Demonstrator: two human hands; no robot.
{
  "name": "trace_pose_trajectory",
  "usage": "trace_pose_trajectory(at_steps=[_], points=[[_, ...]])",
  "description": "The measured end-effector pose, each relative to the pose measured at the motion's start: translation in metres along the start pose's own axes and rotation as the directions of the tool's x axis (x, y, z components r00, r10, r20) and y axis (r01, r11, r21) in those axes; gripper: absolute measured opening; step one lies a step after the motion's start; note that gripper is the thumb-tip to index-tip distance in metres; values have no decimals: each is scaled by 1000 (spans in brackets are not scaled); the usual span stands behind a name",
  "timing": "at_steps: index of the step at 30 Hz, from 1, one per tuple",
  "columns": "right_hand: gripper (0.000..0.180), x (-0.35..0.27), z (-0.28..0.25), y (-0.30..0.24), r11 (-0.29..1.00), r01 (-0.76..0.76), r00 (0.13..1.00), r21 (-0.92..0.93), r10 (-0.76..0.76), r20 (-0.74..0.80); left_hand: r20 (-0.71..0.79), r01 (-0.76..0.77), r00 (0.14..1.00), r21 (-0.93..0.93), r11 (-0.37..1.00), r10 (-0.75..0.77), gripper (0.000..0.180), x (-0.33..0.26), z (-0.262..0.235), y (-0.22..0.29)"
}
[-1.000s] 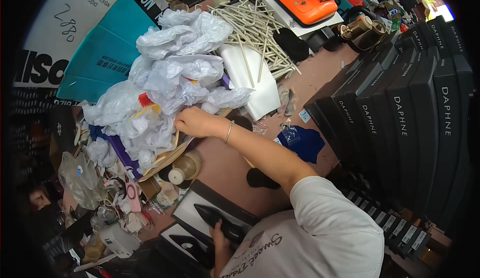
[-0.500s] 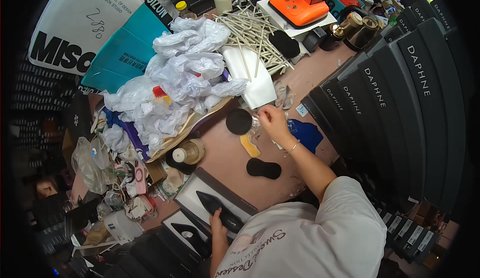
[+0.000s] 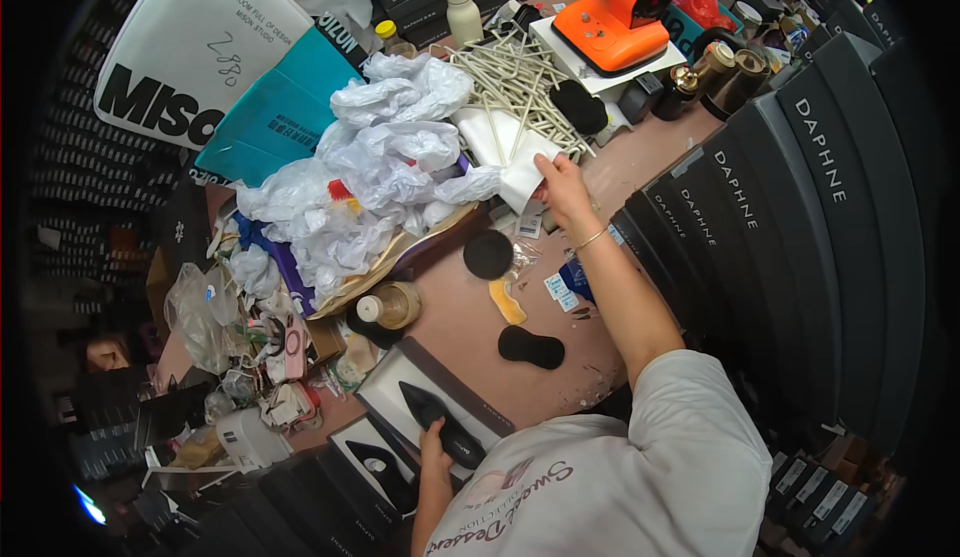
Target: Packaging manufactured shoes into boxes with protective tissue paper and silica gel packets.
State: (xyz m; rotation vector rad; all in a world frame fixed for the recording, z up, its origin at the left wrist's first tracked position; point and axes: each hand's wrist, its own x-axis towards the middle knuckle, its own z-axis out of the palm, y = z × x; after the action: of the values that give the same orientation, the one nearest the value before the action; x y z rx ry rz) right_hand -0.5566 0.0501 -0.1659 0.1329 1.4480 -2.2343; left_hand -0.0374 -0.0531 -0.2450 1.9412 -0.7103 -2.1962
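My left hand [image 3: 432, 447] is closed around a black pointed shoe [image 3: 445, 427], held over an open shoe box [image 3: 385, 382]. The toe points up and away to the left. Farther off, my right hand [image 3: 566, 192] pinches the near right corner of white sheets [image 3: 520, 179], whose far part lies under a heap of pale rods [image 3: 510, 72]. The corner bends up in my fingers. On the table below sit a round black pad [image 3: 487, 255], a yellow-orange strip [image 3: 507, 302] and a black pad with a narrowed waist [image 3: 531, 348].
A second black shoe [image 3: 380, 472] lies in a box at lower left. Crumpled white plastic [image 3: 370, 177] fills a tray beside the rods. A capped jar [image 3: 395, 306] stands near it. An orange machine [image 3: 615, 22] stands at the back; dark shoe boxes [image 3: 740, 187] line the right.
My right hand has moved away from me, from above the small items to the white sheets' corner, and taken hold of it. My left hand keeps the shoe. The view has shifted slightly.
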Motion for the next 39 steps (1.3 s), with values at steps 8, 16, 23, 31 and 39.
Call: trace_pose_trajectory(at_steps=[8, 16, 23, 31, 39], points=[[25, 55, -16, -47, 897, 340, 934, -283, -356, -5, 1, 30, 1000, 6, 1000, -30, 33, -10, 11, 5], [49, -25, -27, -65, 290, 5, 1000, -957, 28, 14, -47, -316, 923, 473, 822, 382, 54, -84, 29, 25], [20, -92, 83, -58, 448, 573, 741, -687, 76, 667, 559, -824, 195, 539, -175, 806, 25, -128, 140, 179], [52, -17, 150, 20, 39, 761, 528, -648, 543, 653, 816, -721, 435, 568, -396, 380, 43, -2, 249, 301], [79, -3, 175, 21, -169, 703, 511, -691, 796, 325, 801, -574, 467, 597, -561, 374, 71, 31, 251, 295]])
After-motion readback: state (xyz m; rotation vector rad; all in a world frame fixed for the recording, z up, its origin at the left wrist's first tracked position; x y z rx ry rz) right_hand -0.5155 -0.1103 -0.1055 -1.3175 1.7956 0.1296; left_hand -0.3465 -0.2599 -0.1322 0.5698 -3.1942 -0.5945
